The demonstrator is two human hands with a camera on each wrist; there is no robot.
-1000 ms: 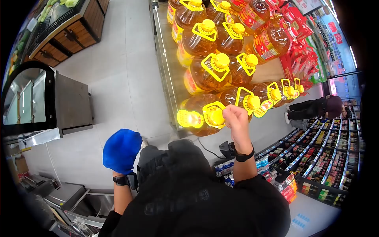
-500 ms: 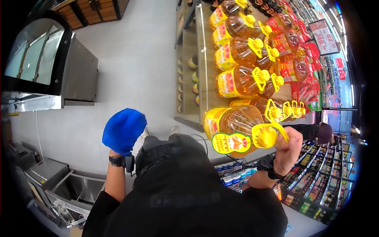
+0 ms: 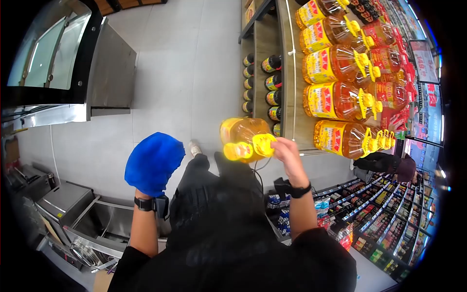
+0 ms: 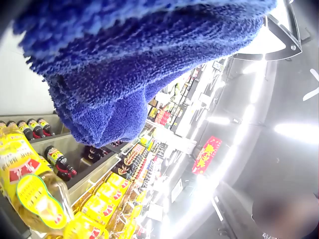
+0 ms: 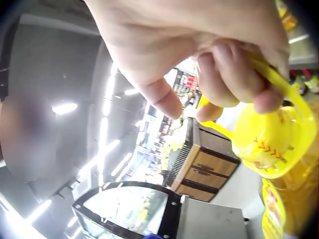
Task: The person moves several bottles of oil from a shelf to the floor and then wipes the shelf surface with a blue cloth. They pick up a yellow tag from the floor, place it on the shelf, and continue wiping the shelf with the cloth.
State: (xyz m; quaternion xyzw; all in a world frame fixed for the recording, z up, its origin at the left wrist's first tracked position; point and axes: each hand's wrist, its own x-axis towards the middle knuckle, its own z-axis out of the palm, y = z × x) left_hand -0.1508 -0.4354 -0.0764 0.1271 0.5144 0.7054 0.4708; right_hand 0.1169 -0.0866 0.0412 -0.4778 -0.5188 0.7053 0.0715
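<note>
My right hand (image 3: 289, 156) grips the yellow handle of a large oil bottle (image 3: 244, 127), held off the shelf beside my legs. In the right wrist view the fingers of the hand (image 5: 199, 45) curl through the handle (image 5: 298, 99), beside the yellow cap (image 5: 261, 134). A green-edged tag (image 4: 40, 199) hangs on the bottle in the left wrist view. A blue cloth (image 3: 154, 163) covers my left hand, whose fingers are hidden; its fuzzy folds (image 4: 114, 74) fill the top of the left wrist view.
Rows of oil bottles (image 3: 321, 102) stand on the display shelf (image 3: 297, 131) at the right, with dark bottles (image 3: 272, 80) on lower levels. A metal-sided case (image 3: 114, 68) stands left. Another person (image 3: 404, 168) is beyond the shelf.
The right hand took the near-corner bottle by its handle, tilted it off the shelf, then brought it left beside my legs. The view has shifted left, while the cloth-covered hand stays low at left.
</note>
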